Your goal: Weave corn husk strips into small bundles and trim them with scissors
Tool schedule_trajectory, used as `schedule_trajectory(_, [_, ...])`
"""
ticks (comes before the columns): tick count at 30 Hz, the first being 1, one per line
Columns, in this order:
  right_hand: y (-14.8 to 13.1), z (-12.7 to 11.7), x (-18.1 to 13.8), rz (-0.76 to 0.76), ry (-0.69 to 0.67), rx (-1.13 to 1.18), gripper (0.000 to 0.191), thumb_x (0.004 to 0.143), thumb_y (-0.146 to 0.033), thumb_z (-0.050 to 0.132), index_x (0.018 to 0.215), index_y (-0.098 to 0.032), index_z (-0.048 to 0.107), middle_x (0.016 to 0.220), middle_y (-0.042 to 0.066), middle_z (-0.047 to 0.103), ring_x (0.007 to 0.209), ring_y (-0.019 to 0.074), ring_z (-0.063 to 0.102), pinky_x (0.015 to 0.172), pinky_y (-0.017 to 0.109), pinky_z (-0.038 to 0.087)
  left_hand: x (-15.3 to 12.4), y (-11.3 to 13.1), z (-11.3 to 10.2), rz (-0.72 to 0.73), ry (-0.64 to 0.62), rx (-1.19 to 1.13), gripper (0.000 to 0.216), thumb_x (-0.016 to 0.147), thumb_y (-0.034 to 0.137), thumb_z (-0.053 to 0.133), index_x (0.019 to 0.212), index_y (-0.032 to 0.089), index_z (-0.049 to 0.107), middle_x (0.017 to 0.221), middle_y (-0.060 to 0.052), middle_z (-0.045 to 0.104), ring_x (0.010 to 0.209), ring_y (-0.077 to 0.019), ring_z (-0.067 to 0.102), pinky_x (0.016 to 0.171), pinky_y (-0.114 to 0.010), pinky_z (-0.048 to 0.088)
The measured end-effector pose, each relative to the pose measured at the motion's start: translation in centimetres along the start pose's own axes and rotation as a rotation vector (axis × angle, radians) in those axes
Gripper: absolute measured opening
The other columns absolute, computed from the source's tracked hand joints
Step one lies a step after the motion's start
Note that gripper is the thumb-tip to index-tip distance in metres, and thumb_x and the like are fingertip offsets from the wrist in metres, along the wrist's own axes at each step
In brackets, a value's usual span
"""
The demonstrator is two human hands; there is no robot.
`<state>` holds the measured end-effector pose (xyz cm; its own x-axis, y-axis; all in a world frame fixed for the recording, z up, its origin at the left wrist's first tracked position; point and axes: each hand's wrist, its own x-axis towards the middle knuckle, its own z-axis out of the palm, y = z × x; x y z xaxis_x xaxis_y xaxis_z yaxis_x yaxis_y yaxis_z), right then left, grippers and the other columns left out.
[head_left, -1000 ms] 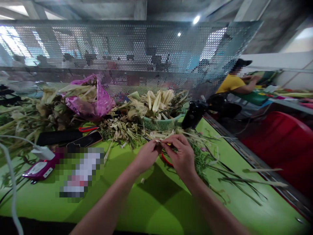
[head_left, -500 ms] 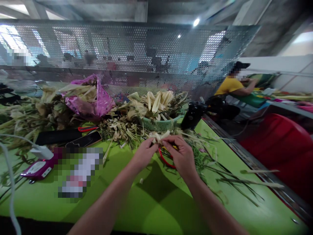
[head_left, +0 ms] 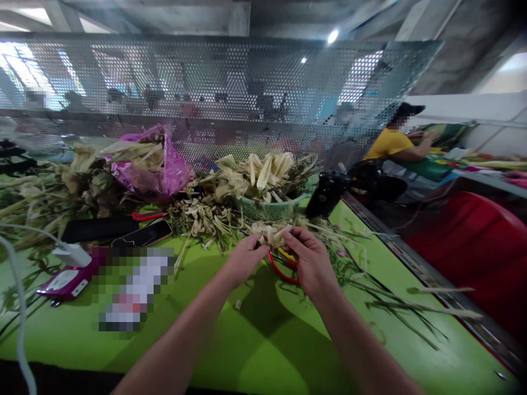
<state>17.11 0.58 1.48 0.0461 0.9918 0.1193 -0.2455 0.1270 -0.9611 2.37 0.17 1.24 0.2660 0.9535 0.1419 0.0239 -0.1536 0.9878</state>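
Between my two hands is a small bundle of pale corn husk strips (head_left: 272, 233), raised over the green table. My left hand (head_left: 248, 257) pinches its left end between thumb and fingers. On the other side my right hand (head_left: 307, 251) grips the right end, thumb against the fingers. Just below and behind the right fingers lie scissors with red handles (head_left: 282, 272), partly hidden. A light green basket (head_left: 269, 210) heaped with folded dry husks (head_left: 267, 170) stands right behind my hands.
A pink plastic bag (head_left: 164, 170) of husks sits back left, near a phone (head_left: 142, 235) and a purple power strip (head_left: 66, 282). A dark bottle-like object (head_left: 325, 195) stands right of the basket. Green stems (head_left: 411, 307) lie at right. A person in yellow (head_left: 393, 144) sits beyond.
My right hand has shifted slightly to the right, and the husk strips between my hands look more spread. Both hands keep their hold.
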Motion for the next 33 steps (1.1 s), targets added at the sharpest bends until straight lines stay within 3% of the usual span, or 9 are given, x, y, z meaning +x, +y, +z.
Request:
schedule_trajectory(6, [-0.7,0.1,-0.5,-0.119,-0.146,-0.143,0.017,0.075,-0.034,0.070,0.086,-0.021,0.069,0.081,0.001,0.063,0.059,0.0090,0.046,0.056,0.022,0.040,0.0,0.6,-0.2,-0.098,0.052,-0.126,0.010,0.073,0.025,0.059,0.078,0.016,0.059,0.059,0.005,0.041,0.055,-0.0084,0.032,0.054,-0.022,0.026])
schedule_trajectory(12, [-1.4,0.2,-0.8,-0.427,-0.165,-0.428,0.006,0.080,-0.028,0.065,0.082,-0.023,0.068,0.092,0.004,0.065,0.087,0.0178,0.058,0.078,0.030,0.045,-0.1,-0.1,-0.4,-0.255,0.050,-0.426,0.012,0.070,0.025,0.061,0.074,0.015,0.056,0.057,0.005,0.041,0.049,-0.0059,0.031,0.048,-0.021,0.023])
schedule_trajectory(15, [-1.5,0.3,-1.1,-0.396,-0.225,-0.401,0.006,0.083,-0.027,0.062,0.086,-0.024,0.066,0.099,0.004,0.067,0.085,0.0166,0.059,0.077,0.030,0.047,-0.2,-0.2,-0.4,-0.296,0.048,-0.557,0.014,0.067,0.023,0.064,0.076,0.015,0.056,0.058,0.005,0.042,0.049,-0.0053,0.033,0.048,-0.020,0.024])
schedule_trajectory(19, [-1.5,0.2,-1.2,-0.278,-0.249,-0.358,0.014,0.086,-0.034,0.058,0.092,-0.023,0.065,0.094,0.004,0.067,0.061,0.0113,0.053,0.057,0.025,0.045,-0.3,0.2,-0.5,-0.346,0.028,-0.596,0.014,0.066,0.021,0.062,0.075,0.015,0.054,0.061,0.004,0.044,0.049,-0.0051,0.033,0.048,-0.020,0.023])
schedule_trajectory(22, [-1.5,0.0,-1.0,-0.294,-0.265,-0.415,0.014,0.084,-0.034,0.060,0.090,-0.022,0.066,0.089,0.004,0.067,0.064,0.0124,0.054,0.058,0.024,0.045,-0.3,0.1,-0.5,-0.327,0.008,-0.493,0.012,0.068,0.023,0.059,0.071,0.016,0.051,0.058,0.005,0.041,0.049,-0.0061,0.031,0.049,-0.021,0.023])
schedule_trajectory(27, [-1.1,-0.3,-0.2,-0.333,-0.294,-0.524,0.014,0.081,-0.032,0.064,0.087,-0.021,0.071,0.086,0.005,0.064,0.082,0.0179,0.059,0.076,0.029,0.047,-0.1,-0.5,-0.5,-0.111,0.005,-0.041,0.013,0.072,0.026,0.054,0.067,0.017,0.048,0.059,0.005,0.036,0.056,-0.0088,0.030,0.053,-0.023,0.023])
schedule_trajectory(33, [-0.9,-0.3,-0.1,-0.163,-0.245,-0.438,0.024,0.075,-0.035,0.070,0.093,-0.020,0.066,0.081,0.003,0.066,0.074,0.0164,0.059,0.071,0.029,0.048,0.2,-0.7,-0.6,0.009,-0.020,0.177,0.003,0.073,0.020,0.047,0.073,0.017,0.049,0.063,0.004,0.040,0.060,-0.0100,0.035,0.056,-0.023,0.027])
